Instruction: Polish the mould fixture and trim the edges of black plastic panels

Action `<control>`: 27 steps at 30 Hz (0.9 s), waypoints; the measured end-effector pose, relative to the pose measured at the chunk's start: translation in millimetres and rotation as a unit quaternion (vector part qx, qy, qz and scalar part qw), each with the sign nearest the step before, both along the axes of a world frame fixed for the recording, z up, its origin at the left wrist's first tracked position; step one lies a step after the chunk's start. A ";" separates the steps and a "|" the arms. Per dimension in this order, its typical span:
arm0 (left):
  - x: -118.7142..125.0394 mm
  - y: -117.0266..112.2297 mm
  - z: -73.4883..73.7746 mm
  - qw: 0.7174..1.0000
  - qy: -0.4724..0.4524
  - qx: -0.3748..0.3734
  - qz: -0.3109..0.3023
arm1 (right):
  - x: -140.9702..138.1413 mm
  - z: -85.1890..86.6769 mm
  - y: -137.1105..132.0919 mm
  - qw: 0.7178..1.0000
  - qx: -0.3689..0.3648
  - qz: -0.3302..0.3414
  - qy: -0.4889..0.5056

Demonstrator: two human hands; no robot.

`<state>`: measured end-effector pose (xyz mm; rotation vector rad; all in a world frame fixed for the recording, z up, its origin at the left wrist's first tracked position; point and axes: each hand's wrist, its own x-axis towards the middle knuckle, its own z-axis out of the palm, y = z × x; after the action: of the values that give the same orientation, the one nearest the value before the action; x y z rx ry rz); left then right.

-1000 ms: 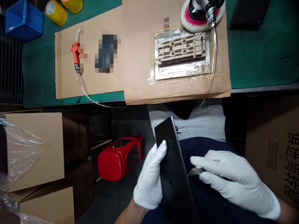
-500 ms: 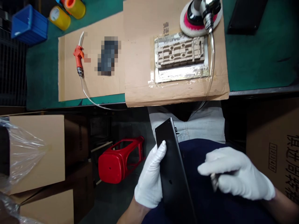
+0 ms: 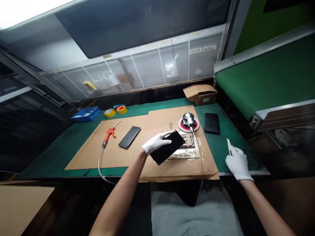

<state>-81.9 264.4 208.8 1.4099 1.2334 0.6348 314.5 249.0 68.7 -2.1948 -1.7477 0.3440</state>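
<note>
My left hand (image 3: pixel 155 143), in a white glove, is closed on the edge of a flat black panel (image 3: pixel 168 149) with small holes at its corners. The panel is tilted above a ribbed beige block (image 3: pixel 189 140) on a metal plate, covering part of both. My right hand (image 3: pixel 237 164), also gloved, is over the right front of the bench. Its index finger points forward and the other fingers are curled around something small and thin that I cannot make out. Beyond it lies a second black panel (image 3: pixel 212 123).
A polisher (image 3: pixel 189 123) with a white and pink pad rests behind the block. On the cardboard (image 3: pixel 137 160) lie an orange air gun (image 3: pixel 108 135) and another black panel (image 3: pixel 129 137). Tape rolls (image 3: pixel 109 113), a blue bin (image 3: pixel 86 114) and a carton (image 3: pixel 201 94) stand behind. A green conveyor (image 3: pixel 268 82) is at right.
My view has lifted from my lap to the whole bench. My left hand has carried the black panel up over the cardboard. My right hand has moved out to the right.
</note>
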 end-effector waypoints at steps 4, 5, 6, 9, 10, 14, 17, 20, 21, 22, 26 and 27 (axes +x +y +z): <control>10.6 88.2 -14.9 0.969 0.140 0.021 -0.202 | -19.7 -1.5 -7.4 0.998 0.015 -0.029 -0.061; 17.0 100.6 -19.1 0.962 0.155 0.028 -0.222 | -25.5 0.9 -7.4 0.996 0.041 -0.029 -0.075; 23.8 108.5 -23.6 0.957 0.170 0.042 -0.231 | -31.6 4.7 -6.1 0.993 0.072 -0.023 -0.086; 39.7 108.8 -39.0 0.925 0.277 0.146 -0.215 | -53.5 25.3 7.6 0.984 0.152 0.015 -0.093; 41.8 102.7 -44.5 0.904 0.327 0.185 -0.202 | -62.8 34.9 15.7 0.981 0.169 0.029 -0.089; 31.2 67.9 -66.5 0.850 0.430 0.246 -0.177 | -112.7 79.9 61.5 0.977 0.174 0.115 -0.035; 16.5 50.2 -83.3 0.842 0.445 0.245 -0.182 | -155.8 106.2 97.9 0.977 0.126 0.174 0.012; 13.5 45.1 -97.9 0.829 0.460 0.279 -0.155 | -188.1 114.9 127.4 0.980 0.104 0.166 0.027; 15.5 44.8 -101.6 0.826 0.460 0.291 -0.146 | -194.8 115.0 135.7 0.982 0.102 0.154 0.030; 18.2 44.5 -104.5 0.826 0.459 0.297 -0.139 | -199.5 114.6 143.4 0.984 0.099 0.142 0.034; 22.2 39.6 -105.8 0.874 0.385 0.275 -0.106 | -202.4 119.2 162.8 0.975 0.129 0.175 0.051; 18.8 36.7 -103.0 0.909 0.321 0.259 -0.057 | -200.5 122.3 162.8 0.969 0.144 0.194 0.053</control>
<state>-63.0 301.1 105.8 2.2440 1.5330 0.4377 114.0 411.8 190.9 -1.6047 -2.0186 0.2677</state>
